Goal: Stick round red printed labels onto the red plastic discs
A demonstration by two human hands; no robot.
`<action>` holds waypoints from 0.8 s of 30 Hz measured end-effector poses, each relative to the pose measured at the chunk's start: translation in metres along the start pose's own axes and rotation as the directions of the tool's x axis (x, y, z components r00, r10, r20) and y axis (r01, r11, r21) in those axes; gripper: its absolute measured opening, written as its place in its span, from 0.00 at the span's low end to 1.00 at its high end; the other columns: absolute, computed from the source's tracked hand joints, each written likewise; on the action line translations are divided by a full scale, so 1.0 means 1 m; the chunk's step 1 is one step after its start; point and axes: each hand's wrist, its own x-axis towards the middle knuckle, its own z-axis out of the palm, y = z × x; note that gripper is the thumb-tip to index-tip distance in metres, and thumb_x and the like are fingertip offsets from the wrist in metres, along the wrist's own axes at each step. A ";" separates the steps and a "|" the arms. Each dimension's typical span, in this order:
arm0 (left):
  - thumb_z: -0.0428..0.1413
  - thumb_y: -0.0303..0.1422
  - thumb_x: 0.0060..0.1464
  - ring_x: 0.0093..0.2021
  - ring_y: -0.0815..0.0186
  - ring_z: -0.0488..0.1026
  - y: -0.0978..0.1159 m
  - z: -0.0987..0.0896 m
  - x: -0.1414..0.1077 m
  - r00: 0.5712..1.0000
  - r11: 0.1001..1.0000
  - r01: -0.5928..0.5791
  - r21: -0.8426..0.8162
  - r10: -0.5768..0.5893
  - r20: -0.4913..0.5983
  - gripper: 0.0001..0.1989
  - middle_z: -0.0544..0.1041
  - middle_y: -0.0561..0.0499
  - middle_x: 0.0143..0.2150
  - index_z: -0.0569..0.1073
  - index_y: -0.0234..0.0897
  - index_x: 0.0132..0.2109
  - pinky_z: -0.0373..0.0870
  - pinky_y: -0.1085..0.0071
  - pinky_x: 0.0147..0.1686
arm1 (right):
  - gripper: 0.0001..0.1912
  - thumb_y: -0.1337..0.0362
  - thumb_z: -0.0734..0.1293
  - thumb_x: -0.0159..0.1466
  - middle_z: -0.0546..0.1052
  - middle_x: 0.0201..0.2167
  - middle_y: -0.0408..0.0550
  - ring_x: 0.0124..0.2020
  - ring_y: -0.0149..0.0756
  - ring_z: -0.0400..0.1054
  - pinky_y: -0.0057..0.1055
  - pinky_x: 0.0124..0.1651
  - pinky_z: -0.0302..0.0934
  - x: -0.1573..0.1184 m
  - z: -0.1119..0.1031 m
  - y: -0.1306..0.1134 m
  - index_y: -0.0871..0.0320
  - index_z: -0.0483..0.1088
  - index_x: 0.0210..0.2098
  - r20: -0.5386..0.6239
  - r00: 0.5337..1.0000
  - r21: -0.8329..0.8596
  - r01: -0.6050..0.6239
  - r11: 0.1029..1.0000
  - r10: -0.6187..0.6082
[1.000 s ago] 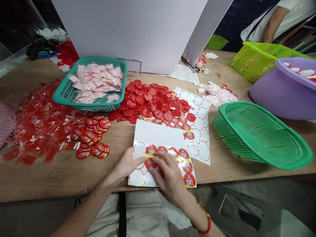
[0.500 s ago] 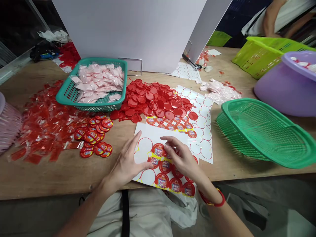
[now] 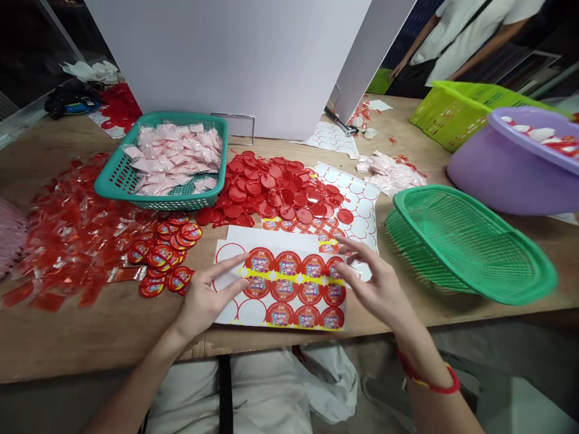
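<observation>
A sheet of round red stickers point(image 3: 284, 289) lies near the table's front edge, with several white spots at its left where circles are gone. My left hand point(image 3: 205, 298) is at the sheet's left side, thumb and index finger apart, their tips over the leftmost stickers. Over the right edge of the sheet is my right hand point(image 3: 377, 283), its fingers spread and nothing visible between them. Behind the sheet lies a heap of red discs point(image 3: 280, 190). Several discs with printed stickers point(image 3: 165, 253) are piled left of my left hand.
A teal basket point(image 3: 181, 202) of pink packets stands behind red sachets point(image 3: 85, 235). At the right are a green basket point(image 3: 470, 241), a purple tub point(image 3: 511, 169) and a lime crate point(image 3: 452, 114). A white panel point(image 3: 226, 54) rises behind; a person point(image 3: 465, 36) stands beyond the crate.
Both hands have moved apart, the left one leftward and the right one rightward. The sticker sheet now lies straighter and farther from the table edge. The view has shifted slightly.
</observation>
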 end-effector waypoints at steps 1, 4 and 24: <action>0.61 0.34 0.42 0.39 0.61 0.75 0.001 0.000 0.000 1.000 1.000 0.002 0.028 -0.002 0.017 0.19 0.78 0.50 0.41 0.75 0.39 0.45 0.71 0.71 0.42 | 0.24 0.47 0.61 0.58 0.72 0.42 0.55 0.43 0.48 0.66 0.49 0.46 0.57 -0.002 0.001 -0.007 0.53 0.67 0.48 -0.032 0.993 -0.142 0.110 0.984 -0.116; 0.60 0.35 0.43 0.38 0.62 0.75 0.006 0.005 -0.002 0.999 0.998 -0.019 0.056 0.017 0.047 0.19 0.78 0.51 0.41 0.75 0.38 0.46 0.72 0.72 0.39 | 0.30 0.43 0.60 0.57 0.63 0.56 0.58 0.59 0.58 0.50 0.63 0.56 0.33 -0.009 0.015 -0.030 0.53 0.63 0.53 0.142 0.924 -0.355 0.383 0.853 -0.356; 0.52 0.24 0.53 0.27 0.71 0.72 0.006 0.008 -0.010 0.727 0.609 -0.682 0.405 0.626 0.284 0.04 0.76 0.55 0.26 0.70 0.35 0.32 0.67 0.69 0.40 | 0.07 0.71 0.58 0.63 0.73 0.33 0.51 0.34 0.35 0.65 0.35 0.41 0.63 -0.022 0.049 -0.053 0.60 0.64 0.41 0.149 0.853 -0.061 0.513 0.856 -0.500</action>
